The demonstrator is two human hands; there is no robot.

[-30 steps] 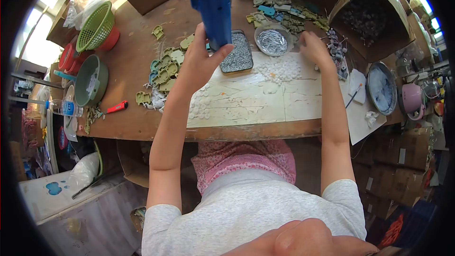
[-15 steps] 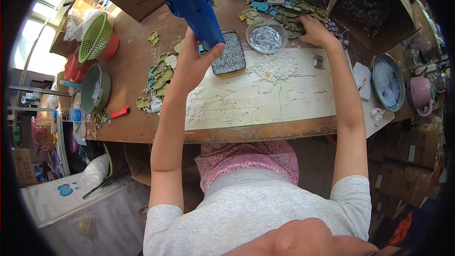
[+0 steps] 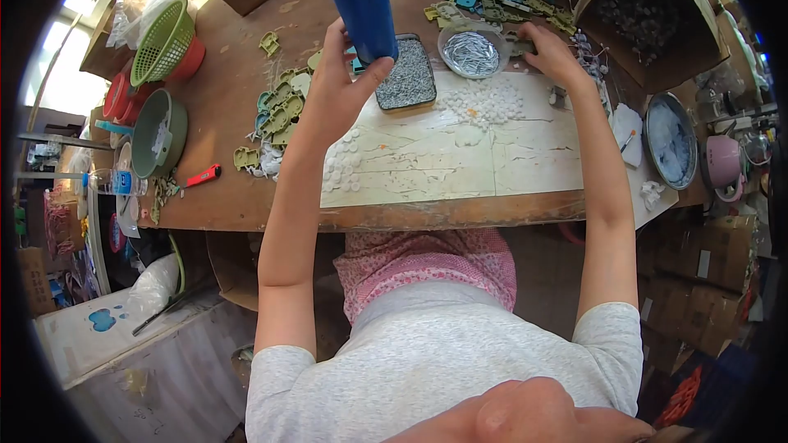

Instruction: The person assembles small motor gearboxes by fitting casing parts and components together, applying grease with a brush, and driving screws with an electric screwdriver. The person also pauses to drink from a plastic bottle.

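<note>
My left hand is wrapped around the lower end of a blue power tool, whose top runs out of view. A bit of teal plastic shows beside its thumb. At the right edge of the parts pile, my right hand has curled its thumb and fingers on an olive-green plastic part. Between the hands stand a black tray of small grey metal pieces and a clear bowl of metal pins. White plastic discs lie in front of them.
More olive plastic parts lie at left, near a red cutter. A grey-green basin and green basket stand further left. An open cardboard box and metal basin are at right.
The view has shifted slightly. The right hand has drawn a little back toward me from the pile with a part. The left hand stays on the blue tool.
</note>
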